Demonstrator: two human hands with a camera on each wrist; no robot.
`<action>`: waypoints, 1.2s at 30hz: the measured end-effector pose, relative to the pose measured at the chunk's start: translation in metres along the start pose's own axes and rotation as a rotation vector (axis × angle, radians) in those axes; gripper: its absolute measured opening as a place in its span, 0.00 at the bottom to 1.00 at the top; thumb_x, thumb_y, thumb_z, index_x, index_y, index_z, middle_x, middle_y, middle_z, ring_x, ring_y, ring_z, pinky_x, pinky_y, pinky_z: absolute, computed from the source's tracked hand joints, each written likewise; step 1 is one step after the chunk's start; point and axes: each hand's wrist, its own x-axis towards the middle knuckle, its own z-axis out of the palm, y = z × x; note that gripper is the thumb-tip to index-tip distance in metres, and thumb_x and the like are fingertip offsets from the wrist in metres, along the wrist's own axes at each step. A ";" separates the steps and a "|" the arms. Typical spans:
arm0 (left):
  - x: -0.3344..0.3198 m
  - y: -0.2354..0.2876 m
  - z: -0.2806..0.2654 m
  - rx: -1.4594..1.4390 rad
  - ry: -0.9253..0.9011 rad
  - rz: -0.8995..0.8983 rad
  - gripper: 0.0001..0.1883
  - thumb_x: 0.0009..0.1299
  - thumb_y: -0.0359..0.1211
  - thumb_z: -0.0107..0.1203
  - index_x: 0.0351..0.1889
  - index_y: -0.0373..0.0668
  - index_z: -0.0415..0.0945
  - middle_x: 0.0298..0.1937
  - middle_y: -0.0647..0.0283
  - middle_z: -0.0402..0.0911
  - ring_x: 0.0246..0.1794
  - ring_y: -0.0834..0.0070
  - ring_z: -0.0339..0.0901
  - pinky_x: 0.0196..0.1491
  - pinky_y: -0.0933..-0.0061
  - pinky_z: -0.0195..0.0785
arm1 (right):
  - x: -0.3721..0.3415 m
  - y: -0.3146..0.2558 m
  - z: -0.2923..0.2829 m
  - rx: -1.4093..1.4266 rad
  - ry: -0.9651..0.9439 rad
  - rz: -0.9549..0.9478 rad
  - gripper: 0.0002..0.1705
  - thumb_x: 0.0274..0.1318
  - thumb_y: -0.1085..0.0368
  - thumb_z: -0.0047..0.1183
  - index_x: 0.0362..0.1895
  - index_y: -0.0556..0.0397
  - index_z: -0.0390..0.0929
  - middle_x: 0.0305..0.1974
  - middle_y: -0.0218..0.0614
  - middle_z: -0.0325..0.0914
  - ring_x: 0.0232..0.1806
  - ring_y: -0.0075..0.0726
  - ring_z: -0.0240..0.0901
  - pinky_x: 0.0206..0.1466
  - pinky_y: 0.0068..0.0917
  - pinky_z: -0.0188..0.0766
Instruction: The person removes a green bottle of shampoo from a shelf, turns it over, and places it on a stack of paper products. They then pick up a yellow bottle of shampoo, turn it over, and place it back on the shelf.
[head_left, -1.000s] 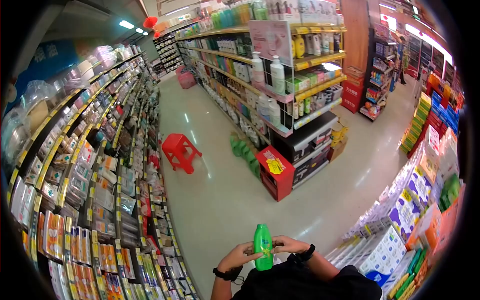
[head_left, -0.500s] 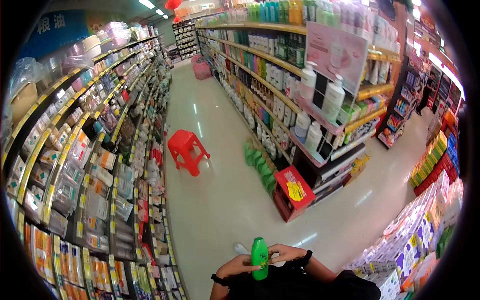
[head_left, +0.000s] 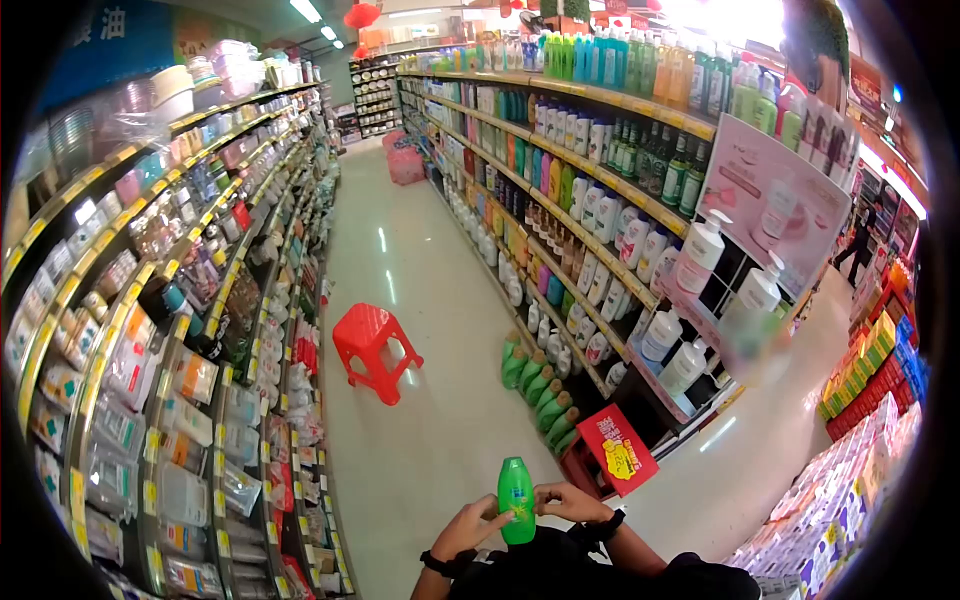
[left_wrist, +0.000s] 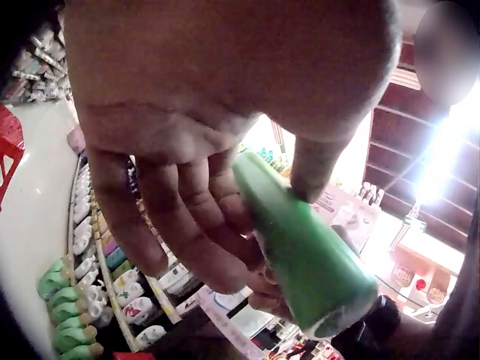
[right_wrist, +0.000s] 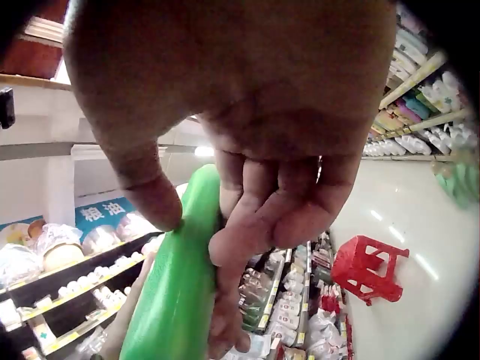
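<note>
A bright green shampoo bottle (head_left: 516, 500) with a small label stands upright in front of the person's torso. My left hand (head_left: 468, 528) holds it from the left, its thumb across the front. In the left wrist view the left thumb (left_wrist: 315, 165) presses one side of the bottle (left_wrist: 311, 262), the other fingers curving behind it. On the opposite side, my right hand (head_left: 568, 502) pinches the bottle's edge. The right wrist view shows the right thumb (right_wrist: 154, 199) on one face of the bottle (right_wrist: 176, 285) and fingertips at the other.
A red stool (head_left: 372, 345) stands in the aisle. Packed shelves (head_left: 200, 320) line the left; bottle shelves (head_left: 600, 150) line the right. Green jugs (head_left: 540, 390) sit on the floor beside a red box (head_left: 617, 450). Stacked cartons (head_left: 830, 500) fill the lower right.
The head view has turned and moved closer to the right-hand shelves, which appear larger. Both hands keep hold of the shampoo bottle, with the left thumb now across its front.
</note>
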 end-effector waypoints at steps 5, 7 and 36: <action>0.062 -0.002 -0.048 0.019 0.090 -0.118 0.20 0.76 0.41 0.60 0.54 0.33 0.75 0.44 0.54 0.86 0.41 0.70 0.84 0.46 0.69 0.76 | 0.073 0.025 -0.026 0.123 0.131 0.060 0.11 0.65 0.65 0.58 0.46 0.59 0.81 0.32 0.27 0.80 0.35 0.20 0.73 0.45 0.24 0.71; 0.093 -0.014 -0.067 -0.031 0.119 -0.041 0.19 0.77 0.40 0.59 0.55 0.33 0.74 0.45 0.53 0.85 0.43 0.71 0.83 0.47 0.69 0.76 | 0.110 0.033 -0.045 0.115 0.174 0.043 0.10 0.66 0.64 0.59 0.45 0.56 0.82 0.32 0.24 0.79 0.36 0.17 0.72 0.44 0.22 0.70; 0.608 0.064 -0.339 -0.319 0.134 0.212 0.21 0.75 0.28 0.58 0.64 0.30 0.73 0.51 0.60 0.85 0.46 0.77 0.81 0.51 0.74 0.74 | 0.541 -0.068 -0.350 0.277 0.893 -0.329 0.20 0.68 0.72 0.56 0.62 0.61 0.74 0.41 0.28 0.80 0.36 0.14 0.74 0.36 0.14 0.67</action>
